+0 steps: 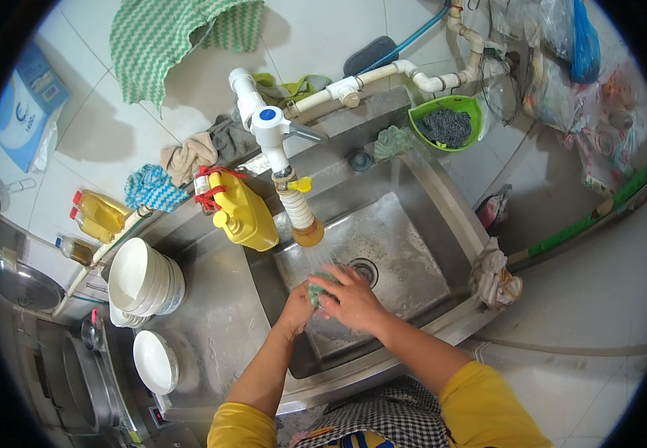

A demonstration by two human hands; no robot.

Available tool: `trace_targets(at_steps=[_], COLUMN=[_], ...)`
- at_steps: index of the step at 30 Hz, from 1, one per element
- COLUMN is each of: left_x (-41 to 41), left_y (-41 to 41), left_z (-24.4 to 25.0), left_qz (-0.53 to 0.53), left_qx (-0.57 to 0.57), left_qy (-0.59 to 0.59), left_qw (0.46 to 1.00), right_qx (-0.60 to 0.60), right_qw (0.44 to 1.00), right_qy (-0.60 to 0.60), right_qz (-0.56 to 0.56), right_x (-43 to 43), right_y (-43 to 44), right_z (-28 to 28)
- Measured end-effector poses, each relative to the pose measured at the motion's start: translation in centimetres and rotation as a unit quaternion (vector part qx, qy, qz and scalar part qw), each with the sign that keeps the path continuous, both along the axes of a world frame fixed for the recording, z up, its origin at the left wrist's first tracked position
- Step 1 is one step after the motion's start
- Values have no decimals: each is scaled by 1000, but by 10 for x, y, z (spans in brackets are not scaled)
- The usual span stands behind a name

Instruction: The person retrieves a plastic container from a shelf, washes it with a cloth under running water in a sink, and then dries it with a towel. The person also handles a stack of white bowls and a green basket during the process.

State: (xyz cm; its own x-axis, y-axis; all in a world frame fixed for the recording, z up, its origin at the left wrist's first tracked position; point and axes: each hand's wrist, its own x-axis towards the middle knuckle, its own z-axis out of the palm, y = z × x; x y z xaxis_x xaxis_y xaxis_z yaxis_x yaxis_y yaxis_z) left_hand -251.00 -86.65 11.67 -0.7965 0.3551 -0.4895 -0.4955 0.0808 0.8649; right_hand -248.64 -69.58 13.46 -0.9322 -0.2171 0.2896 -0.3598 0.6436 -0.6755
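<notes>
Both hands are together over the stainless steel sink basin [391, 241], under water running from the white faucet [270, 134]. A green cloth or scouring pad [317, 291] is held between them, partly hidden by fingers. My left hand [299, 308] grips it from the left. My right hand [351, 297] lies over its top and right side, with fingers bent and slightly blurred. The drain [364, 270] shows just beyond my right hand. A yellow jug [248, 215] tied with red string stands on the sink's back ledge, left of the faucet.
Stacked white bowls [133, 277] and a single white bowl [155, 362] stand on the steel drainboard [211, 330] at left. A green basket [458, 140] with a dark scourer hangs behind the sink. A crumpled rag [494, 277] drapes the right rim. Oil bottles [99, 215] stand at far left.
</notes>
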Motion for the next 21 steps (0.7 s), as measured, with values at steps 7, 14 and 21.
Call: trace_targets(at_steps=[7,14,21], left_x=[9,1,-3], left_y=[4,9,42], left_z=[34,-21,-13], left_qz=[74,394,338], left_qx=[85,203,274], left_qy=[34,-39,-39], left_qw=[993,895,900], right_qx=[-578,-591,-197], right_qw=[645,678,970], right_qy=[-501,-392,-83], right_qz=[-4,-193,-112], right_x=[-31,10,53], right_y=[38,2,-31], right_z=[-66,-37,-41])
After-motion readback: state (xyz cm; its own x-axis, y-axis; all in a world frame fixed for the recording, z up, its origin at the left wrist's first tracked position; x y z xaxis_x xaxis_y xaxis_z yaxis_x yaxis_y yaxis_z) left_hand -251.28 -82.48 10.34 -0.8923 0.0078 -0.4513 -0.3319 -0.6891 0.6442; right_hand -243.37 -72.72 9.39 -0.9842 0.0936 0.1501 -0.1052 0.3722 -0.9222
